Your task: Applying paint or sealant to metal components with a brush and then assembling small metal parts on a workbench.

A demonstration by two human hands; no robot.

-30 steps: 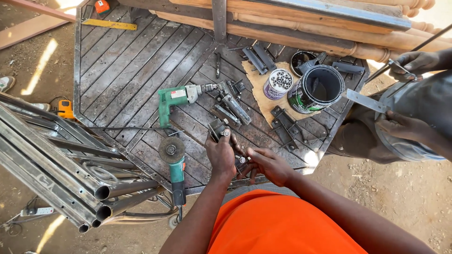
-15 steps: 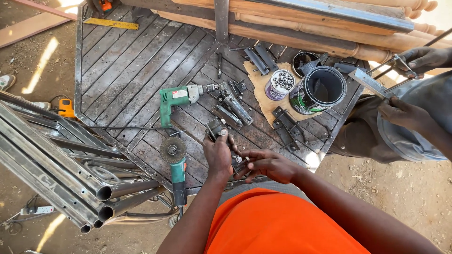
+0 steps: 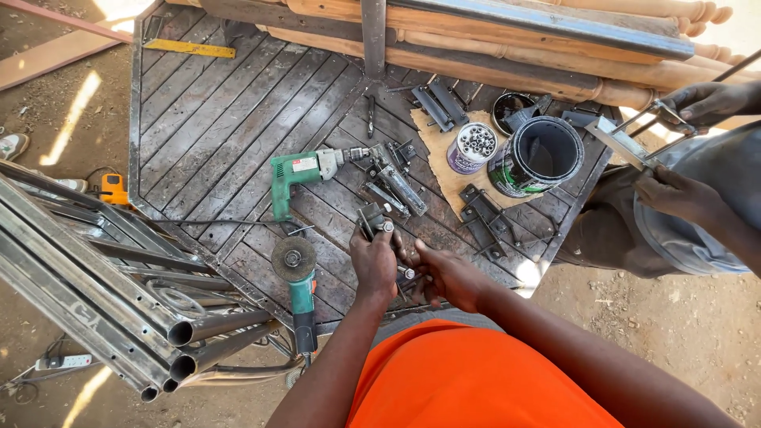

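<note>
Upright in left hand point(image 3: 374, 261), metal latch point(image 3: 372, 219).

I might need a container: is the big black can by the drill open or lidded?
Open: the black can stands upright with no lid, its dark inside showing.

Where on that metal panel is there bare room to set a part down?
The upper left of the metal panel is bare, between the yellow level and the green drill. Crowded: around both hands, the brackets and the black can.
</note>
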